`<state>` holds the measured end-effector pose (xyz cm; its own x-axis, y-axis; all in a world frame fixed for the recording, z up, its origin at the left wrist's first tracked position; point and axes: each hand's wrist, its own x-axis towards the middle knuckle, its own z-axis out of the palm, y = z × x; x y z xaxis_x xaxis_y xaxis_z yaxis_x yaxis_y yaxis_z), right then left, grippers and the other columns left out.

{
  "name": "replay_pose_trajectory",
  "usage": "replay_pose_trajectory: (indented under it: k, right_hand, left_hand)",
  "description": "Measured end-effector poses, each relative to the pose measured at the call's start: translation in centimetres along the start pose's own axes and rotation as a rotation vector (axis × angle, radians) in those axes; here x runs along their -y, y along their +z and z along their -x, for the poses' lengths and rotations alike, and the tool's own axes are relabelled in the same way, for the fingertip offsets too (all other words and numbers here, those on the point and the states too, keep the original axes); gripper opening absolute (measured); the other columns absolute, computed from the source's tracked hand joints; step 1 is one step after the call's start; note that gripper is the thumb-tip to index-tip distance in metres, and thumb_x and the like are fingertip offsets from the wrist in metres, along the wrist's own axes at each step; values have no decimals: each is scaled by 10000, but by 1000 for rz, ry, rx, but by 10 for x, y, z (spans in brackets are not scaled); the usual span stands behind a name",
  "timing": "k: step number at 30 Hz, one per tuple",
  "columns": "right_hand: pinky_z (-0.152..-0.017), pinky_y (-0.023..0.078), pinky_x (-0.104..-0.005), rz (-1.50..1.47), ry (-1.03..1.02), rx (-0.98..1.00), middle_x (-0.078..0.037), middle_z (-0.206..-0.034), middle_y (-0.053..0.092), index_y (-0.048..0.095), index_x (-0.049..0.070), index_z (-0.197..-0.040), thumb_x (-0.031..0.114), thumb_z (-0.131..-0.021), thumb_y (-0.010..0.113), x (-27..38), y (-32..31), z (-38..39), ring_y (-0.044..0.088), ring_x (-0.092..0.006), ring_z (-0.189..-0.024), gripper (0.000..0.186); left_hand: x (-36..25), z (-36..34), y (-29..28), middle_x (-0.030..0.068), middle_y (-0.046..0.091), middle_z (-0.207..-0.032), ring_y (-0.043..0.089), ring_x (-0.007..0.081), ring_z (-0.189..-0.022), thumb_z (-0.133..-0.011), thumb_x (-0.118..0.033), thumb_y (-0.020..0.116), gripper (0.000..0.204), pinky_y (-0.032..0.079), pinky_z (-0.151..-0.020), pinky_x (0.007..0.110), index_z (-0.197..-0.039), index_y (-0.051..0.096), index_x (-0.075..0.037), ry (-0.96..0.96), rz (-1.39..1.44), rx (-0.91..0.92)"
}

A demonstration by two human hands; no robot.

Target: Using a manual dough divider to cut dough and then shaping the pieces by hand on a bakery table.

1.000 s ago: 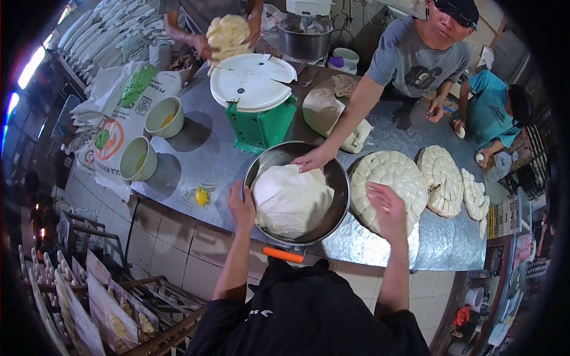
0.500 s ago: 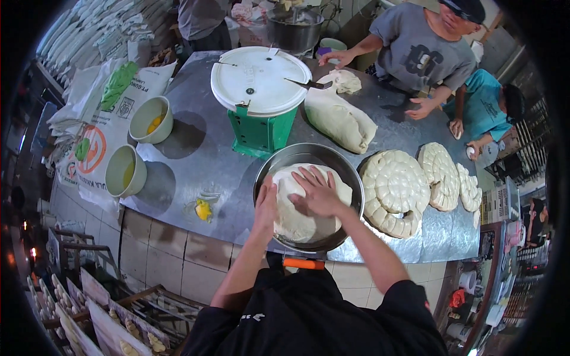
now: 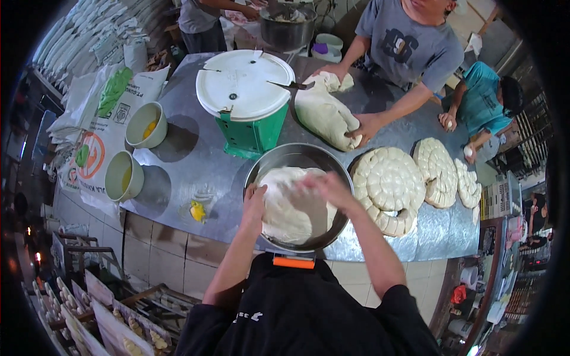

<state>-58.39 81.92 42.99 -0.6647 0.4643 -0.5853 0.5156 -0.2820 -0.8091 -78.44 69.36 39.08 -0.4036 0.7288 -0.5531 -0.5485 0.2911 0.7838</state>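
One dough mass [image 3: 288, 218] in a steel bowl [image 3: 297, 155]. Left hand [image 3: 253, 204] at its nine o'clock, fingers curled; grip unclear. Right hand [image 3: 329, 190], spread flat on it half a second ago, now blurred, fingers drawn in, toward two; can't tell if pinching. Flat pressing seems broken off. Metal table [image 3: 228, 178]; scored dough round [image 3: 392, 172] at three, scale [image 3: 244, 95] at eleven. Beyond, one o'clock, co-worker [image 3: 409, 53] now grasps a long dough piece [image 3: 323, 113]. Far: stacked sacks [image 3: 83, 47], ten.
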Motion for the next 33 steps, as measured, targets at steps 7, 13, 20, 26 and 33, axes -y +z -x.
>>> replay_pose_trajectory:
  k: [7,13,20,26,33]
  right_hand:
    - [-1192,156,-500,1328,-398,-210,-181,-1565,281,361,85,-1489,343,-917,543,10,51,12,200,-352,-1453,653]
    - [-1191,160,-497,1218,-283,140,-182,-1561,282,344,97,-1496,358,-907,549,-4,58,-22,211,-356,-1445,676]
    - [-1188,167,-495,1014,-325,216,-178,-1553,296,343,104,-1496,364,-909,533,-29,51,-59,239,-349,-1434,670]
    - [-1184,173,-493,860,-411,283,-175,-1547,308,343,109,-1496,369,-910,520,-51,53,-64,263,-343,-1424,665]
    - [-1181,180,-492,747,-491,247,-171,-1539,322,342,116,-1496,374,-912,505,-23,38,-48,292,-335,-1413,659]
  left_hand:
    - [-36,9,62,222,407,-1471,315,390,-1400,-997,-326,477,495,242,-1145,507,-1360,485,10,928,-1003,264]
    - [4,-15,63,176,349,-1534,239,350,-1463,-952,-512,425,653,213,-1155,539,-1415,477,-54,1188,-1499,754]
    - [17,-38,66,162,299,-1569,231,350,-1464,-919,-500,461,690,226,-1131,564,-1469,422,-85,1068,-1477,851]
    - [18,-43,69,148,262,-1589,221,340,-1469,-891,-469,487,696,187,-1144,568,-1481,406,-109,1004,-1429,899]
    - [17,-60,80,106,227,-1607,162,304,-1492,-939,-469,437,649,117,-1177,530,-1494,381,-138,1050,-1467,898]
